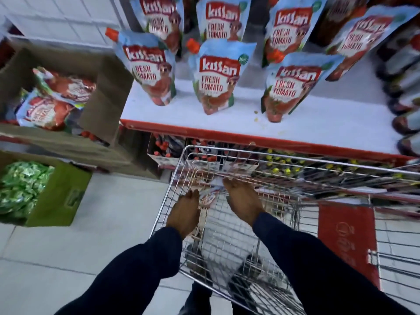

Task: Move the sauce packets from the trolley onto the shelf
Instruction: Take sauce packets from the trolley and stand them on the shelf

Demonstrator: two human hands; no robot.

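Note:
Both my hands reach down into the wire trolley (pixel 329 176). My left hand (pixel 185 211) and my right hand (pixel 242 197) press on either side of a sauce packet (pixel 208 197) low in the basket; only a blurred strip of it shows between them, and whether the fingers close on it is hidden. On the white shelf (pixel 318 126) with a red front edge stand several blue and red tomato sauce packets (pixel 217 76), upright, in two rows.
A cardboard box (pixel 106 103) with more sauce packets sits left of the shelf. A green box (pixel 59 196) of green packets stands on the floor at the left. Dark bottles (pixel 406 96) line the shelf's right end. Red-capped bottles (pixel 163 146) fill the lower shelf.

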